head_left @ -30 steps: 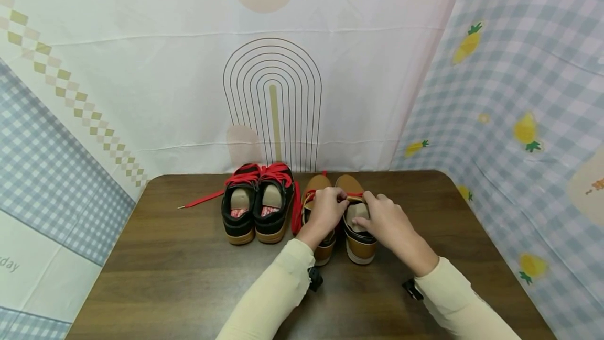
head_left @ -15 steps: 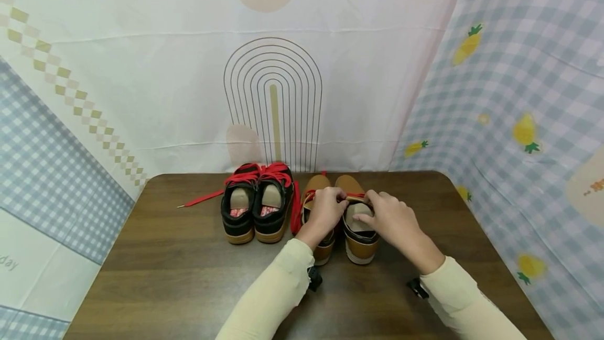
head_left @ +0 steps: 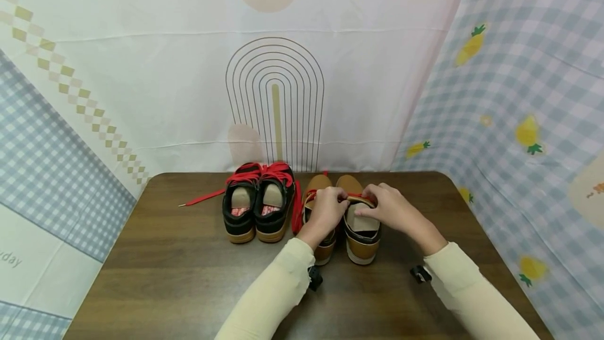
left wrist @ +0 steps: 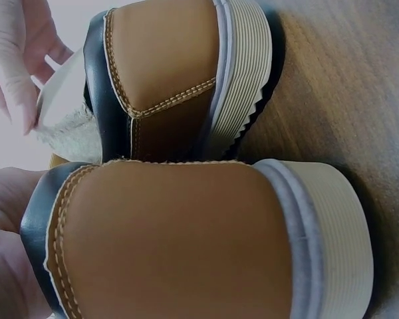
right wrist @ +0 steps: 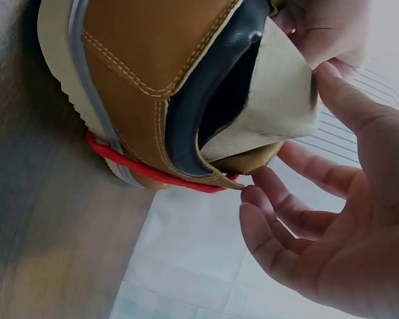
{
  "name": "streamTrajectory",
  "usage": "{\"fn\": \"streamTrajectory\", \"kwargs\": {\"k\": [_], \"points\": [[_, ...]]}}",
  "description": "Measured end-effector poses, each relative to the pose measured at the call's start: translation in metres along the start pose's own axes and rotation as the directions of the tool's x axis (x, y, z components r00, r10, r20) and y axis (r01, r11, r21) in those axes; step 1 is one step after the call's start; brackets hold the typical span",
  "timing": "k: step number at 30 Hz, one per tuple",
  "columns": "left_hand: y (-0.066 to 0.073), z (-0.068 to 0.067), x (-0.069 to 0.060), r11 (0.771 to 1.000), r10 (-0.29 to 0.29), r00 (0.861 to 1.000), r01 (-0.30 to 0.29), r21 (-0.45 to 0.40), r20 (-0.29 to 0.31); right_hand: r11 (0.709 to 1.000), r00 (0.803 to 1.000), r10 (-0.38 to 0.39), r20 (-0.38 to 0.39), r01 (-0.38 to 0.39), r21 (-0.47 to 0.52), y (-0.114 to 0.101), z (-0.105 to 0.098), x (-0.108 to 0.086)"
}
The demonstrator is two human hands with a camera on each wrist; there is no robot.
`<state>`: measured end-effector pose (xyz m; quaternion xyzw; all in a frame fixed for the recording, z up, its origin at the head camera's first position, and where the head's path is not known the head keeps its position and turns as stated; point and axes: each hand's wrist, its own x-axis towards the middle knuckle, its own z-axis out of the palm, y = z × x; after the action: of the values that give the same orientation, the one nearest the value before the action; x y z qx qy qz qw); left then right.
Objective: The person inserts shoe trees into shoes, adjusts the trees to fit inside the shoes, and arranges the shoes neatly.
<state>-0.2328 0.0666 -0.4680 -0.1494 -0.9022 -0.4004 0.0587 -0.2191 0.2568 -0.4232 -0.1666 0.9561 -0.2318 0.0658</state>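
Observation:
Two tan shoes with red laces stand side by side on the wooden table. In the head view my left hand (head_left: 325, 208) is over the left tan shoe (head_left: 324, 251), its fingertips pinching the near edge of the right shoe's tongue. My right hand (head_left: 388, 205) reaches over the right tan shoe (head_left: 361, 250). Its thumb presses the beige lining of the tongue (right wrist: 279, 100) in the right wrist view, with the fingers on the tongue's other side. A red lace (right wrist: 159, 174) runs across that shoe's front. The left shoe's opening is mostly hidden by my left hand.
A pair of black shoes (head_left: 271, 209) with red laces stands to the left. One loose red lace (head_left: 203, 198) trails from them across the table (head_left: 189, 266). A patterned cloth (head_left: 179, 94) hangs behind the table's far edge.
My right hand has shifted slightly, its thumb rising from inside the right tan shoe to the edge of the tongue. The left hand has stayed in place, and the shoes have hardly moved.

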Motion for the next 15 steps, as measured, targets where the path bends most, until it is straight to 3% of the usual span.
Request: {"fn": "streamTrajectory", "kwargs": {"k": [15], "points": [[0.0003,0.0005,-0.0007,1.0,-0.008,1.0,0.008,0.004,0.009,1.0,1.0,-0.013,0.021,0.012,0.02,-0.0005,0.0031,0.0093]]}}
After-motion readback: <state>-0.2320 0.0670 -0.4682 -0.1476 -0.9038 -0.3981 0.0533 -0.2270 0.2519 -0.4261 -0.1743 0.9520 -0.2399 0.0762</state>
